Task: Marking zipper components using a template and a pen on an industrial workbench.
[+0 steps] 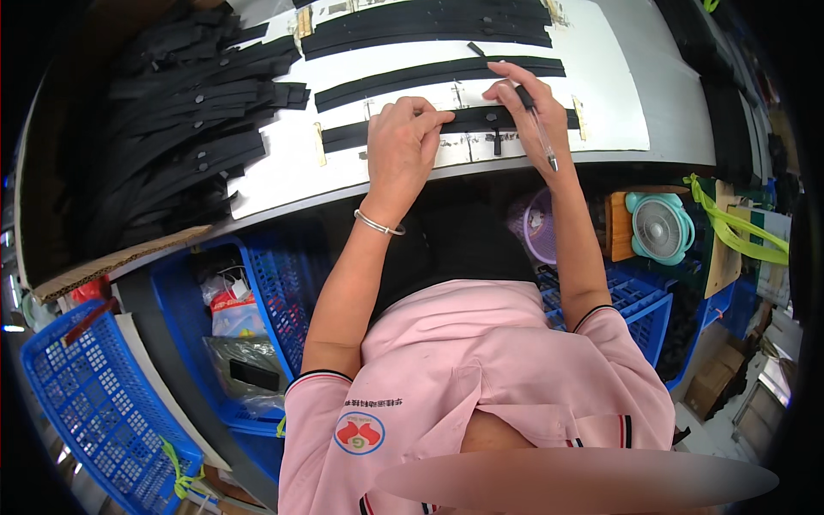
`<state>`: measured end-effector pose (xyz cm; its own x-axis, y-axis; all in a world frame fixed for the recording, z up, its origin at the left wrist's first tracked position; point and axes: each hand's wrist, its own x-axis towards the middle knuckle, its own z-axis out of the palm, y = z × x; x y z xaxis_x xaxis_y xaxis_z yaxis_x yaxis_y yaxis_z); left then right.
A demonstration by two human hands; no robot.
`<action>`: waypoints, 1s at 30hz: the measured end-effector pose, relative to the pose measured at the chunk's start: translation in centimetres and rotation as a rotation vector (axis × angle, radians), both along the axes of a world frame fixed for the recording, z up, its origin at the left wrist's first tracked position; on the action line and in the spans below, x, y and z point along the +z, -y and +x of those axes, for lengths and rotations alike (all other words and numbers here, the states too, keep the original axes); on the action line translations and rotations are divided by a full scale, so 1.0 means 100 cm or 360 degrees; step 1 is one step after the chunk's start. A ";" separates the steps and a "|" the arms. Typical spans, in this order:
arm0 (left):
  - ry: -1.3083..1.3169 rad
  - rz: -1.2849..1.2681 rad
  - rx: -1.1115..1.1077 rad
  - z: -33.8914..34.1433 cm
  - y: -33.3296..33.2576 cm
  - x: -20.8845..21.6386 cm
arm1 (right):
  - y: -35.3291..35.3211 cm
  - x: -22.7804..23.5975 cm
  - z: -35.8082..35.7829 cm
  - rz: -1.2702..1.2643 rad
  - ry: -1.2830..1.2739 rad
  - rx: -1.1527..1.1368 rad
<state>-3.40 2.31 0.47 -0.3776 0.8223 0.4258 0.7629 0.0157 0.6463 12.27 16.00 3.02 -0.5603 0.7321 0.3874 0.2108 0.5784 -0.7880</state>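
My left hand (399, 144) is closed, thumb and forefinger pressed together at the near black fabric strip (339, 138), which lies on a marked white board (618, 112). A clear-barrelled pen (541, 133) with a black end is tucked in my right hand (534, 96). That hand's thumb and forefinger reach out above the strip, slightly apart. On the strip between my hands are a round dark button-like piece (491, 118) and a short black tab (497, 142). Another small black tab (475, 49) is just beyond my right fingertips. A second black strip (369, 88) lies behind, parallel.
Black strips are heaped (184, 112) on the left of the table, and more lie stacked (421, 27) at the back. Blue plastic baskets (107, 403) stand below left. A teal fan (659, 227) and a purple basket (538, 225) are below right.
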 end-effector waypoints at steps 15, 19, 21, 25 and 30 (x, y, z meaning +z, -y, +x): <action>-0.0002 0.0072 0.0193 0.013 -0.009 -0.001 | 0.007 -0.016 -0.016 0.0132 -0.0073 0.0117; 0.0005 0.0089 0.0194 0.013 -0.009 -0.001 | 0.009 -0.011 -0.012 -0.0035 0.0144 0.0130; 0.0000 0.0091 0.0197 0.013 -0.009 -0.001 | 0.007 -0.012 -0.012 0.0214 0.0171 0.0149; -0.0031 0.0101 0.0199 0.013 -0.009 -0.003 | 0.003 -0.016 -0.013 0.0383 0.0238 0.0188; -0.0043 0.0069 0.0217 0.014 -0.009 -0.003 | 0.007 -0.016 -0.010 0.0392 0.0162 0.0146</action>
<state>-2.04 3.16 0.21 -0.4724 0.7446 0.4716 0.7729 0.0928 0.6277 11.22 15.30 1.45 -0.6653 0.5672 0.4855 0.2196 0.7702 -0.5988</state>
